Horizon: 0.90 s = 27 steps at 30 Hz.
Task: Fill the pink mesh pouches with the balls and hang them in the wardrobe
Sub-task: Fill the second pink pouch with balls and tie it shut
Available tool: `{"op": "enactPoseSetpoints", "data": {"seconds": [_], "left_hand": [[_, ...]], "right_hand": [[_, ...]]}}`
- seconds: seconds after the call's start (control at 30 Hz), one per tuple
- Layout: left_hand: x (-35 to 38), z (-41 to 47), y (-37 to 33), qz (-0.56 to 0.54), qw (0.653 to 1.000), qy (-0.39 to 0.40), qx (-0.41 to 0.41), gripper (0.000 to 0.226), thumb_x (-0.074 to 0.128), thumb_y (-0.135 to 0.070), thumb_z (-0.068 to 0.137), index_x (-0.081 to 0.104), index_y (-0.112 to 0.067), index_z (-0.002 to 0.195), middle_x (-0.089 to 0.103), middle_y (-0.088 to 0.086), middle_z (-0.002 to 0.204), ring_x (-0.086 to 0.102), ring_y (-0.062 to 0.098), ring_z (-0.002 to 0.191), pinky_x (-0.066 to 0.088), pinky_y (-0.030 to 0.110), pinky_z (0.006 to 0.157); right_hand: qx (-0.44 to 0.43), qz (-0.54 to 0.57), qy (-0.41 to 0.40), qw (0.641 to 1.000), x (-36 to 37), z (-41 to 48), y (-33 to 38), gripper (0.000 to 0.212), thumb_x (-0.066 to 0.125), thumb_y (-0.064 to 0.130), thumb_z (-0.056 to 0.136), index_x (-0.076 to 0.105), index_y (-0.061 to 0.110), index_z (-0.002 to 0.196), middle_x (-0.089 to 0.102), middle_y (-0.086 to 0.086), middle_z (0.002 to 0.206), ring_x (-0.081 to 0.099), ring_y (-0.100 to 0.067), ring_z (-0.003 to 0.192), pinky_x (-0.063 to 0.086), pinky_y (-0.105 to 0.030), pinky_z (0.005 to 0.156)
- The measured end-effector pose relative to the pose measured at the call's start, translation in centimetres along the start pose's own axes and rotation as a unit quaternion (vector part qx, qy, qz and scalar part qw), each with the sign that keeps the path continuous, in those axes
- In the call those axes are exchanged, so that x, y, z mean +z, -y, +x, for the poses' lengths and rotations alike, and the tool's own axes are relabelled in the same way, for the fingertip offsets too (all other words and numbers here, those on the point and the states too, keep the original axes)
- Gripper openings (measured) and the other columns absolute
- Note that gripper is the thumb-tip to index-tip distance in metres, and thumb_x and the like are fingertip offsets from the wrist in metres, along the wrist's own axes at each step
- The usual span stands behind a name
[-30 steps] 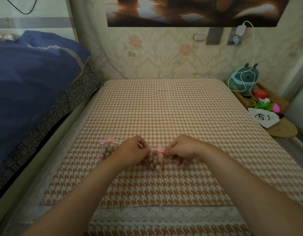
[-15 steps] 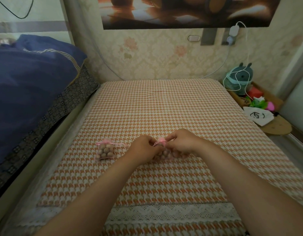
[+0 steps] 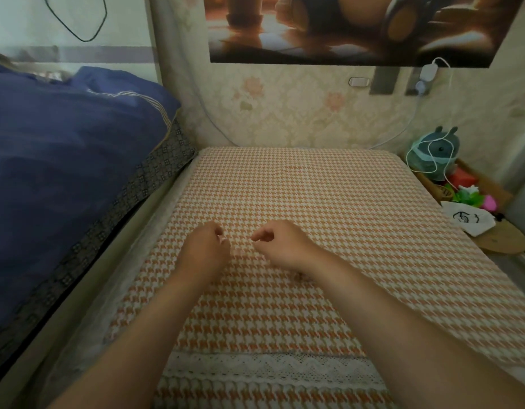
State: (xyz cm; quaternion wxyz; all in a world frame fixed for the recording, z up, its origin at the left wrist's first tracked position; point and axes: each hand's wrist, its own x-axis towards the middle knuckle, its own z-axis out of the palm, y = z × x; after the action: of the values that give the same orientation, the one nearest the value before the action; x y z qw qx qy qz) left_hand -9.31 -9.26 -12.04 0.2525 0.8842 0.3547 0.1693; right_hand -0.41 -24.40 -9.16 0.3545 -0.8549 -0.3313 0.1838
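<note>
Pouch shows only as a blurred brownish patch under the right wrist, mid-table. Left hand and right hand hover apart, fingers curled; any pinch cannot be told.

Honestly I can barely see the pouch right now. Just a small brownish, blurry bit pokes out from under the wrist of my right hand, down against the checked bedcover. Can't make out the pink mesh, the balls or the drawstring.
</note>
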Motion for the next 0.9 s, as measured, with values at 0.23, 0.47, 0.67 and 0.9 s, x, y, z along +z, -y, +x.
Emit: {"op": "enactPoseSetpoints", "data": {"seconds": [0.23, 0.47, 0.67, 0.9], "left_hand": [[-1.1, 0.6, 5.1, 0.067, 0.994, 0.057, -0.066, 0.052, 0.050, -0.059, 0.085, 0.072, -0.014, 0.097, 0.071, 0.010, 0.101, 0.064, 0.027, 0.088, 0.053, 0.033, 0.075], [-0.9, 0.0, 5.3, -0.083, 0.990, 0.117, -0.017, 0.032, 0.073, -0.052, 0.076, 0.070, -0.020, 0.074, 0.072, 0.000, 0.075, 0.064, 0.017, 0.071, 0.045, 0.027, 0.057], [-0.6, -0.8, 3.2, -0.239, 0.965, 0.110, -0.015, 0.032, 0.085, -0.025, 0.072, 0.067, -0.021, 0.099, 0.070, -0.006, 0.094, 0.065, 0.011, 0.087, 0.051, 0.024, 0.072], [0.5, -1.8, 1.7, -0.307, 0.940, 0.150, -0.001, 0.020, 0.083, -0.018, 0.075, 0.074, -0.020, 0.093, 0.076, -0.005, 0.089, 0.072, 0.014, 0.089, 0.057, 0.027, 0.080]], "right_hand": [[0.097, -0.027, 0.067, 0.993, 5.8, 1.9, 1.7, 0.035, 0.055, 0.030, 0.098, 0.076, 0.003, 0.095, 0.071, -0.012, 0.068, 0.070, -0.029, 0.056, 0.050, -0.028, 0.053], [0.173, 0.163, 0.077, 0.968, 7.6, 2.4, 2.0, 0.043, 0.062, 0.040, 0.098, 0.074, -0.001, 0.100, 0.071, -0.017, 0.082, 0.058, -0.024, 0.050, 0.036, -0.024, 0.040], [0.159, 0.329, 0.054, 0.929, 5.6, 1.6, 1.5, 0.014, 0.056, 0.010, 0.102, 0.071, 0.010, 0.102, 0.068, -0.011, 0.087, 0.056, -0.014, 0.054, 0.041, -0.023, 0.043], [0.172, 0.369, 0.031, 0.913, 3.9, 0.9, -0.4, 0.015, 0.063, 0.003, 0.097, 0.070, 0.004, 0.109, 0.070, -0.011, 0.087, 0.060, -0.014, 0.061, 0.053, -0.024, 0.049]]}}
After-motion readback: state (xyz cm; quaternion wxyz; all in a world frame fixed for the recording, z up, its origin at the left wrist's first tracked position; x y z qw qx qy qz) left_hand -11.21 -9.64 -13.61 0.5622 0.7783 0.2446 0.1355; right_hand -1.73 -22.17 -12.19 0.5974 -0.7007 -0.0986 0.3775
